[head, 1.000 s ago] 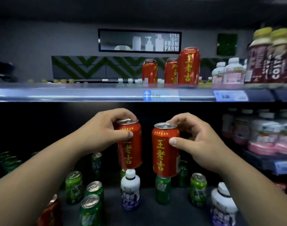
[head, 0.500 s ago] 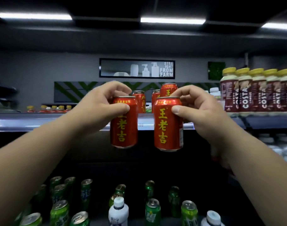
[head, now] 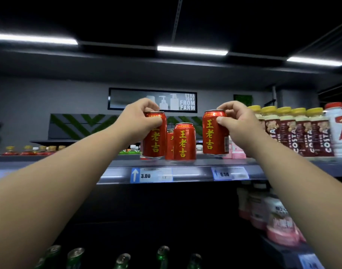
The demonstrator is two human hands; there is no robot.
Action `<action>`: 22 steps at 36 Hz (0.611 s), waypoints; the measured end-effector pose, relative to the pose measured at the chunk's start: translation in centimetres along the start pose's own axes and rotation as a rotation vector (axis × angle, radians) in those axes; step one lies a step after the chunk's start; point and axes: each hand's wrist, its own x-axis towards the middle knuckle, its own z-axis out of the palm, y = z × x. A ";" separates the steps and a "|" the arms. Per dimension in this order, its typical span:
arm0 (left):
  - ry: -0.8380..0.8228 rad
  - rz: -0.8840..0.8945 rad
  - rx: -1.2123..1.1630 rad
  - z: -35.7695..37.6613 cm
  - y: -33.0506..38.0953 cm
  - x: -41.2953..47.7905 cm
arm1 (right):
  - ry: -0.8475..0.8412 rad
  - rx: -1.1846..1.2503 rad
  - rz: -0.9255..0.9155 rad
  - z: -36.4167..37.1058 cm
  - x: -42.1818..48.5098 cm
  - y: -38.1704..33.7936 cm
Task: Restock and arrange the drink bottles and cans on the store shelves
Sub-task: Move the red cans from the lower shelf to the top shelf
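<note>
My left hand (head: pixel 142 121) grips a red can with yellow characters (head: pixel 155 141) by its top, its base at the surface of the upper shelf (head: pixel 185 164). A second red can (head: pixel 213 135) is held the same way in my right hand (head: pixel 236 121), also down at shelf level. Between the two held cans stands another red can (head: pixel 184 141), with one more red can (head: pixel 169 144) partly hidden behind it.
Right of the cans stand pink bottles (head: pixel 236 150) and a row of yellow-capped Costa coffee bottles (head: pixel 296 133). Price tags (head: pixel 151 174) run along the shelf edge. Green cans (head: pixel 76 256) sit on the lower shelf, and pink bottles (head: pixel 280 226) fill a shelf at lower right.
Both hands have lifted their red cans from below the upper shelf up onto it and moved them apart, one on each side of the cans standing there.
</note>
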 end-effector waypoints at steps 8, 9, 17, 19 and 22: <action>0.008 -0.074 0.062 3.4 -2.8 2.0 | -0.036 -0.040 0.095 2.4 1.6 4.0; 0.016 -0.086 0.055 3.7 -3.2 2.1 | -0.041 -0.052 0.106 2.8 1.5 4.6; -0.081 -0.142 0.242 5.0 -5.3 1.8 | -0.144 -0.236 0.100 3.2 0.5 6.4; -0.116 -0.125 0.292 5.3 -6.0 1.4 | -0.149 -0.306 0.080 3.2 0.5 6.4; -0.086 -0.105 0.296 5.5 -6.5 1.0 | -0.128 -0.334 0.058 3.3 0.5 6.6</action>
